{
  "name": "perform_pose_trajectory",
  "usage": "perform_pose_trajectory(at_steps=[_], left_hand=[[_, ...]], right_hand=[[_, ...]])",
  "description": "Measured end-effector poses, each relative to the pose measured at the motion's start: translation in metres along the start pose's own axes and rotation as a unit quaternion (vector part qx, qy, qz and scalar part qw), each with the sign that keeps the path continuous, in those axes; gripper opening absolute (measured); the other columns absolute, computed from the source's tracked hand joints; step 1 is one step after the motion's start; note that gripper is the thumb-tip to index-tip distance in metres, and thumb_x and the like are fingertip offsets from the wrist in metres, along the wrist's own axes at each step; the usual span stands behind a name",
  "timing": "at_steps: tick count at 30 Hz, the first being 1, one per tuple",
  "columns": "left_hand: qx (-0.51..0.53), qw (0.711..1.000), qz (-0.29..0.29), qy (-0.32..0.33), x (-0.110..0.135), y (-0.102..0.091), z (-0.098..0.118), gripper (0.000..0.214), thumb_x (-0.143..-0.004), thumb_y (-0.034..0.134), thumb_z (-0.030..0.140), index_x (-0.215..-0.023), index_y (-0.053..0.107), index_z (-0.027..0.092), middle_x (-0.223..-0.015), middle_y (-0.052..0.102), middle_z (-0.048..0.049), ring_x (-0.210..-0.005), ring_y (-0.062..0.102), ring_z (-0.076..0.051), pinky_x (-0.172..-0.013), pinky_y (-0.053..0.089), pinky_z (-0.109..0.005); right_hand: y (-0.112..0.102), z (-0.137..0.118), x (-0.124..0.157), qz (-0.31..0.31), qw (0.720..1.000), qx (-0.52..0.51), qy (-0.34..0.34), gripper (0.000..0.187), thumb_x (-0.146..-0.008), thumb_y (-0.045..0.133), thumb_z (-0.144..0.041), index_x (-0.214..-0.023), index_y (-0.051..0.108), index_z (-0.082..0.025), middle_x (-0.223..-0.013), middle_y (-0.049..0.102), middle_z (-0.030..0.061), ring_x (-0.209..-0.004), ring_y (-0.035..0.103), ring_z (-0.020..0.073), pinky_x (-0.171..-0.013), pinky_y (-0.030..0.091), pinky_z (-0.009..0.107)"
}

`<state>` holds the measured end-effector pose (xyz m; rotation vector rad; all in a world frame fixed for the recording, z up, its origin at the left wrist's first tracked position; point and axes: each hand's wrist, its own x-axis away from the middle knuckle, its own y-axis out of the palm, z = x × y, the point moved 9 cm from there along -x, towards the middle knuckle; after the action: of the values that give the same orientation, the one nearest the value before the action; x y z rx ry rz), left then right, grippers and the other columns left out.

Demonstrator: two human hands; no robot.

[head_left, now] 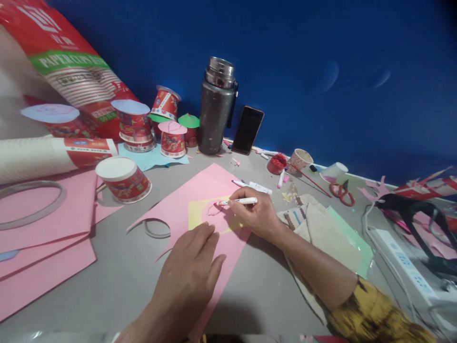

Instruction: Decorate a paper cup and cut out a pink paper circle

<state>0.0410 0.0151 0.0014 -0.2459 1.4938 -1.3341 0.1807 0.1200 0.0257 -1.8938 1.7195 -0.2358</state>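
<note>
My right hand (255, 213) is closed round a white marker pen (244, 201), its tip at a drawn outline on a small pink paper piece (214, 208). That piece lies on a yellow sheet (195, 213), which rests on a larger pink sheet (210, 181) with a curved cut in its left side. Flat on the pink sheet, near the yellow paper's lower edge, my left hand (191, 267) has its fingers stretched out and holds nothing. Just beyond my right hand lie another marker and its cap (260, 187).
Red paper cups (123, 180) with paper tops stand at the left, near stacked pink sheets (46, 209). A dark thermos (216, 109) and a phone (248, 129) stand at the back. To the right are a cloth (317, 233), red scissors (342, 192) and a power strip (403, 267).
</note>
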Motion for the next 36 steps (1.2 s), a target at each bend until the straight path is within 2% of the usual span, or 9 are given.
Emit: perform_pose_trajectory(at_steps=[5,11,19,27,36], left_hand=[[-0.006,1.0,0.001,0.003,0.0,0.0,0.0,0.025,-0.101,0.05,0.021,-0.114,0.068,0.009,-0.117,0.075,-0.0181,-0.108,0.071,-0.032,-0.089,0.059,-0.047],[-0.009,1.0,0.008,0.008,-0.001,-0.001,0.002,0.025,-0.102,0.049,0.022,-0.114,0.067,0.01,-0.116,0.075,-0.0172,-0.107,0.071,-0.032,-0.088,0.059,-0.046],[-0.003,1.0,0.012,-0.005,0.003,0.002,-0.001,0.024,-0.101,0.049,0.022,-0.116,0.067,0.013,-0.118,0.074,-0.0162,-0.109,0.071,-0.031,-0.091,0.058,-0.047],[0.006,1.0,0.01,-0.005,0.001,0.001,0.0,0.025,-0.101,0.05,0.021,-0.115,0.067,0.011,-0.119,0.074,-0.0176,-0.109,0.07,-0.033,-0.091,0.058,-0.048],[0.014,1.0,0.006,-0.017,0.003,0.003,-0.003,0.023,-0.101,0.05,0.023,-0.115,0.067,0.014,-0.12,0.073,-0.0158,-0.109,0.07,-0.032,-0.091,0.058,-0.048]], right_hand=[[-0.006,0.002,0.0,0.02,1.0,-0.003,-0.002,0.014,-0.083,0.067,-0.03,-0.074,0.069,-0.019,-0.065,0.068,-0.0014,-0.056,0.053,0.0118,-0.054,0.038,0.024],[0.0,0.004,0.001,0.003,1.0,-0.001,0.011,0.016,-0.083,0.069,-0.033,-0.074,0.07,-0.02,-0.061,0.064,-0.0021,-0.053,0.049,0.0114,-0.05,0.034,0.025],[-0.016,0.009,0.0,0.052,0.998,0.022,0.015,0.017,-0.085,0.066,-0.033,-0.073,0.068,-0.02,-0.059,0.061,-0.0035,-0.051,0.048,0.0113,-0.051,0.034,0.025],[-0.011,0.004,0.0,0.04,0.999,0.009,0.015,0.015,-0.082,0.065,-0.031,-0.071,0.067,-0.02,-0.058,0.06,-0.0033,-0.051,0.047,0.0112,-0.05,0.034,0.025],[0.001,0.002,0.0,0.01,1.0,0.0,0.004,0.014,-0.082,0.066,-0.031,-0.073,0.068,-0.021,-0.06,0.063,-0.0025,-0.052,0.049,0.0115,-0.051,0.036,0.025]])
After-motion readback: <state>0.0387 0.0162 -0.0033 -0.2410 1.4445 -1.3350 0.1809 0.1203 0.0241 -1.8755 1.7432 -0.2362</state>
